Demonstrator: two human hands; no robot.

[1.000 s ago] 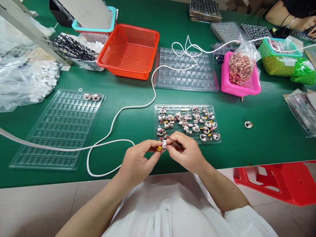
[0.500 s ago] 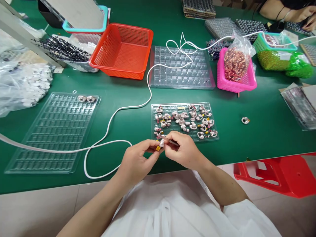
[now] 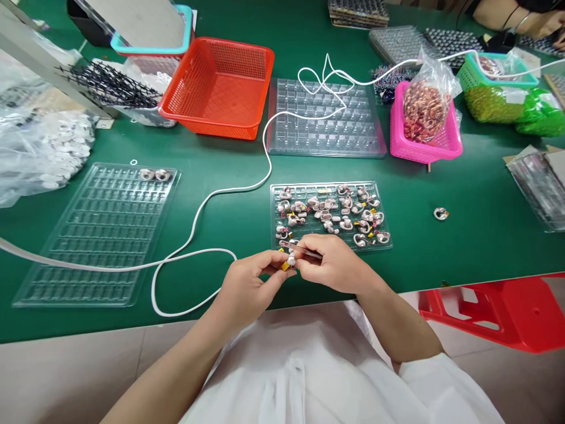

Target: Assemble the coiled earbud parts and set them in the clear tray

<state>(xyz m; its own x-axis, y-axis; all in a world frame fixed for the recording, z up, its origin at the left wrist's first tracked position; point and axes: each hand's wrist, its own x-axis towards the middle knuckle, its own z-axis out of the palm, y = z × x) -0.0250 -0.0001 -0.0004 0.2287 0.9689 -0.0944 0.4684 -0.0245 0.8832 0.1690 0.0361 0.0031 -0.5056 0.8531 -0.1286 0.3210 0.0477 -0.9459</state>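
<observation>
The thin tool [image 3: 304, 249] gripped in my right hand [image 3: 332, 264] had swung flatter, so the close work seemed unfinished. My left hand [image 3: 248, 284], fingers drawn narrow, pinched the little piece [image 3: 291, 259] above the bench [image 3: 229, 227] by the tray's [image 3: 274, 206] near left corner; it looked pale, glossy, with a yellow tab [image 3: 285, 266] at its left.

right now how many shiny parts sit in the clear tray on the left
2: left part and right part, side by side at the far right corner of the tray.
</observation>
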